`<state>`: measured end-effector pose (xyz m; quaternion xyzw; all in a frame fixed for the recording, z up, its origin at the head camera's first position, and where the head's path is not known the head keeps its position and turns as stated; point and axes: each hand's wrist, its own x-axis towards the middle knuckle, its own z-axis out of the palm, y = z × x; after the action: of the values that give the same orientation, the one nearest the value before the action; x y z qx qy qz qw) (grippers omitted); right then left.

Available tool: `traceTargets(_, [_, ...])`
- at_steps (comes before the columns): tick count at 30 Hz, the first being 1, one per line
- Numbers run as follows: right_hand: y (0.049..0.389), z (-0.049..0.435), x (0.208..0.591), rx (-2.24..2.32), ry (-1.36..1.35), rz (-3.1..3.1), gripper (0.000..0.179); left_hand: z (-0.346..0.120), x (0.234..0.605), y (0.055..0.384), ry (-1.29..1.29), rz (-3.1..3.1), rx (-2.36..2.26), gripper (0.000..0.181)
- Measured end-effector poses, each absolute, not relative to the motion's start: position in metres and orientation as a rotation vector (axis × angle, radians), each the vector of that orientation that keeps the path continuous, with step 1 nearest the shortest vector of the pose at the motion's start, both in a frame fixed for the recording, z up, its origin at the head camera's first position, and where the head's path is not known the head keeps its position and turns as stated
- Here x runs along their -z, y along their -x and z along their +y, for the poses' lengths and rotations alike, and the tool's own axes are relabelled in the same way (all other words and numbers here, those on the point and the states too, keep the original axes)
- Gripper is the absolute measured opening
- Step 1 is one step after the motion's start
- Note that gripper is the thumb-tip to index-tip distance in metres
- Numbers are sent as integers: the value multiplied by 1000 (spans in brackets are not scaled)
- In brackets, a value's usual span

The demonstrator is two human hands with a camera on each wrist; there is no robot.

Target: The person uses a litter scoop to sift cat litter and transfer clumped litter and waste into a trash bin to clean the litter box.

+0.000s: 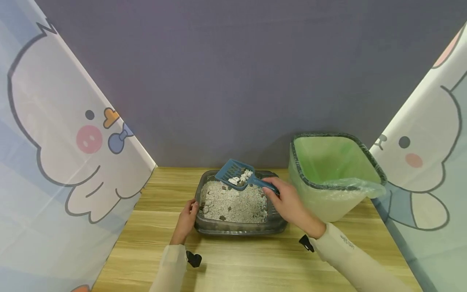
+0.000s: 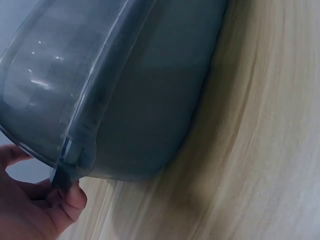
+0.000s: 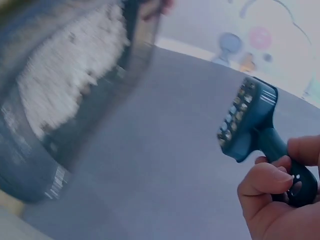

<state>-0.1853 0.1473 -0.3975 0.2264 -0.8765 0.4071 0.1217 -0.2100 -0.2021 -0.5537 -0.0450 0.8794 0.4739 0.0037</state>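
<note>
A dark grey litter box [image 1: 240,229] stands on the wooden table, holding pale granular litter [image 1: 233,205] with brown lumps scattered in it. My left hand [image 1: 187,221] grips its left rim; in the left wrist view, the thumb and fingers [image 2: 75,195] pinch the rim of the box [image 2: 150,95]. My right hand [image 1: 288,200] holds a blue slotted litter scoop [image 1: 256,181] by its handle, over the back of the box. White and brown clumps [image 1: 245,175] lie in the scoop. From the right wrist view, the scoop [image 3: 267,117] appears raised apart from the litter.
Right of the box is a bin [image 1: 310,202] lined with a translucent green bag, its mouth open and some plastic hanging over the front rim. A grey backdrop [image 1: 219,89] rises behind the table [image 1: 164,186], with cartoon-printed panels [image 1: 54,121] on both sides.
</note>
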Motion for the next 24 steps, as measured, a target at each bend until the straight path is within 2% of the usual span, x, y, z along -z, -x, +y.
traceTargets(11, [190,196,338,-977,-554,-2614,33,-206,555,216,149,2770,-1463,52])
traceTargets(24, [172,298,310,-752,-224,-2567,35,-208,561,213,123,2773,-1442,55])
